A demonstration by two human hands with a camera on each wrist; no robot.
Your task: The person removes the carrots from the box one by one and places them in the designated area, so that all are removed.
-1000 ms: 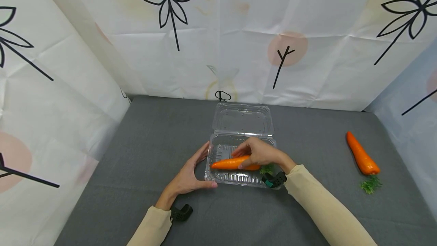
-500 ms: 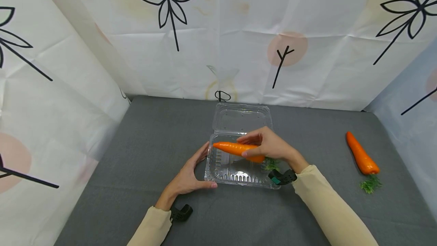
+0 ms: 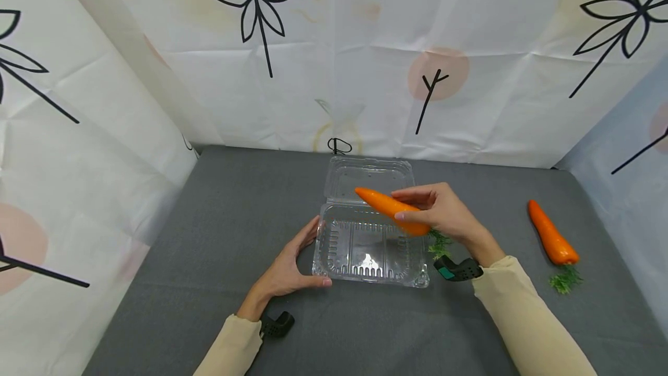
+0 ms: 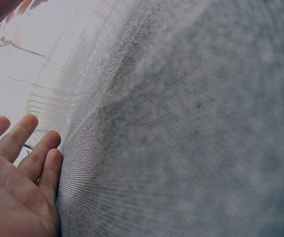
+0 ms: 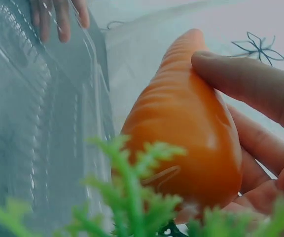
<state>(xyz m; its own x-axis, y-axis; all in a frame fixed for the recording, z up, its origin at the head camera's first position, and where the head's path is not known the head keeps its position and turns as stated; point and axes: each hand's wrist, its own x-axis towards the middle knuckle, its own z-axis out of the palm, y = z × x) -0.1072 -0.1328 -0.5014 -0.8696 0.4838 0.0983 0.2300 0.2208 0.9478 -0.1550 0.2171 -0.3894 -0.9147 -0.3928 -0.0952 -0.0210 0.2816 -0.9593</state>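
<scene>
In the head view a clear plastic clamshell box point(image 3: 370, 276) lies with its lid folded back on the grey cloth. My right hand point(image 3: 450, 213) holds an orange carrot point(image 3: 391, 206) with green leafy tops, thumb on one side and fingers on the other. The carrot is above the box's right rear part, tip pointing left and away. Up close, the right wrist view shows the carrot's thick end point(image 5: 191, 163) and its blurred greens point(image 5: 132, 197). My left hand point(image 3: 286, 268) rests along the box's left side, fingers fairly straight, thumb at the front corner; those fingers point(image 4: 43, 153) also show in the left wrist view.
A second carrot point(image 3: 552, 237) with leafy greens lies on the grey cloth point(image 3: 250, 208) at the right. White patterned fabric point(image 3: 376, 74) stands behind the table and along both sides. The box's open lid point(image 3: 367, 177) lies toward the back fabric.
My right hand has lifted the carrot from inside the box, up and to the right, and its tip now angles away. The left hand and the box have stayed put.
</scene>
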